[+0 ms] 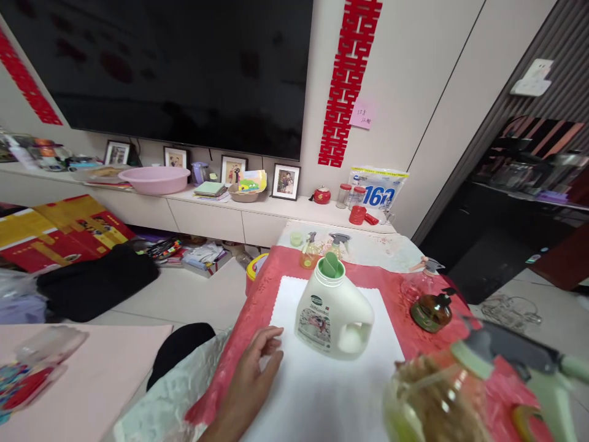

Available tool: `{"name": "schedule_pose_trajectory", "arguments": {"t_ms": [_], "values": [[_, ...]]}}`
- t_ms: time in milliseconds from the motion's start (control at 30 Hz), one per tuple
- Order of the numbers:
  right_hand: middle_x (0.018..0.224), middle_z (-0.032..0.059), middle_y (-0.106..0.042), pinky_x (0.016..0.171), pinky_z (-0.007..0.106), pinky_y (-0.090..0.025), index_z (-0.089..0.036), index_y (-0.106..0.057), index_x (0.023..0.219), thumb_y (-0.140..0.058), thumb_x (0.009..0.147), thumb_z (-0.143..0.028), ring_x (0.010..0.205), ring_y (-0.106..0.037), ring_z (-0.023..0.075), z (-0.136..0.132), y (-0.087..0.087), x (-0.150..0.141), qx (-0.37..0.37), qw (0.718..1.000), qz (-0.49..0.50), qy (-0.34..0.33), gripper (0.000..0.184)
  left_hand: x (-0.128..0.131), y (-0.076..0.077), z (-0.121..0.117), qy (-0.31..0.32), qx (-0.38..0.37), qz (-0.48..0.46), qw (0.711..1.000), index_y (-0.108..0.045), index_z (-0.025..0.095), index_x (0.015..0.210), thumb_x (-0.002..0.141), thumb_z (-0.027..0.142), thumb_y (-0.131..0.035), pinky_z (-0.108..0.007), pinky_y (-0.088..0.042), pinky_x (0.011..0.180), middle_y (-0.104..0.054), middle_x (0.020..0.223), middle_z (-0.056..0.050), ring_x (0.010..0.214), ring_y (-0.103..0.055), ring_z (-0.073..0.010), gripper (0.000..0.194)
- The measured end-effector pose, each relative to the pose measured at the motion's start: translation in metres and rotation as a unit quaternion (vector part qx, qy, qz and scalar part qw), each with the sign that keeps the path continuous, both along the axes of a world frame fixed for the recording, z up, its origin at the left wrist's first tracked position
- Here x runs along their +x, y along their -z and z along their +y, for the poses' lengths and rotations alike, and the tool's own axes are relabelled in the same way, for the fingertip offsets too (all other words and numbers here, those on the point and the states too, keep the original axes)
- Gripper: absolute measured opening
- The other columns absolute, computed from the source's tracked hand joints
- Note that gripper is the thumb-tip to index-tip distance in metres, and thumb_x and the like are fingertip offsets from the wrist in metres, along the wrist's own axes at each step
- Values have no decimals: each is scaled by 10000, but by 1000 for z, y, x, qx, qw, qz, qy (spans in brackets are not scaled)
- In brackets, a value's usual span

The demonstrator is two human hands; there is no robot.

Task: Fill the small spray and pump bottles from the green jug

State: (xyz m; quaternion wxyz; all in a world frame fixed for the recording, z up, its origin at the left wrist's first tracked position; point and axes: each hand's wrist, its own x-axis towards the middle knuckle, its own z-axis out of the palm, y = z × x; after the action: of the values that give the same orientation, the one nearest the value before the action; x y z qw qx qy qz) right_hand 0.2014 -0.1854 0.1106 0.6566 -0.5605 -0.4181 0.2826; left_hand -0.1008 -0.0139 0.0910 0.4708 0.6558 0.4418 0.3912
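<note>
One left hand [254, 370]; jug [334, 319] nearby

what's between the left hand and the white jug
In the head view, just a bare strip of white sheet separates the left hand from the white jug.

Left hand [257, 372] loosely curled, white sheet [317, 399] below its fingers, pale jug [332, 319] just right, blurred spray bottle [435, 399] farther right.
</note>
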Motion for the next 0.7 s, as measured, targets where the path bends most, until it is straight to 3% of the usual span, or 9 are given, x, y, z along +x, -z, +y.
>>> {"name": "schedule_pose_trajectory", "arguments": {"t_ms": [67, 167, 267, 400, 533, 700], "values": [[1217, 112, -621, 863, 440, -603, -269, -635, 1267, -802, 827, -563, 1139, -617, 331, 6, -11, 22, 2, 999, 1, 38, 555, 5, 34, 13, -25, 128, 67, 989, -695, 206, 1141, 890, 365, -597, -494, -539, 1021, -699, 1202, -125, 1148, -661, -296, 313], [1295, 158, -595, 929, 433, -587, -200, -589, 1307, -888, 727, -471, 1208, -588, 361, 36, -29, 43, -29, 995, -18, 98, 707, 11, 81, 21, -63, 265, 149, 951, -693, 195, 1132, 923, 263, -502, -502, -577, 981, -708, 1207, -134, 1154, -672, -290, 291], [1299, 167, -591, 979, 420, -564, -167, -563, 1292, -922, 653, -492, 1201, -592, 343, 86, -36, 56, -40, 995, -41, 83, 802, 13, 105, 20, -66, 339, 217, 913, -684, 199, 1150, 935, 195, -478, -502, -588, 956, -713, 1202, -132, 1120, -685, -283, 297], [1301, 163, -581, 1052, 454, -509, -138, -560, 1316, -941, 650, -458, 1193, -587, 319, 157, -17, 71, -57, 994, -66, 65, 831, 14, 106, 15, -63, 353, 261, 896, -682, 193, 1146, 933, 166, -481, -494, -584, 955, -702, 1224, -135, 1128, -676, -290, 295], [1265, 117, -574, 1019, 444, -526, -122, -570, 1329, -723, 979, -382, 1142, -593, 232, 216, 18, 85, -77, 991, -82, 65, 462, 14, 102, 14, -55, 346, 276, 895, -672, 204, 1177, 927, 169, -494, -495, -583, 959, -691, 1252, -130, 1147, -670, -298, 309], [1243, 106, -561, 974, 409, -546, -124, -577, 1311, -649, 1036, -395, 1109, -589, 215, 263, 50, 99, -87, 985, -110, 98, 393, 15, 94, 9, -52, 331, 288, 897, -658, 198, 1187, 917, 142, -496, -501, -582, 973, -693, 1242, -139, 1160, -666, -299, 320]]}}
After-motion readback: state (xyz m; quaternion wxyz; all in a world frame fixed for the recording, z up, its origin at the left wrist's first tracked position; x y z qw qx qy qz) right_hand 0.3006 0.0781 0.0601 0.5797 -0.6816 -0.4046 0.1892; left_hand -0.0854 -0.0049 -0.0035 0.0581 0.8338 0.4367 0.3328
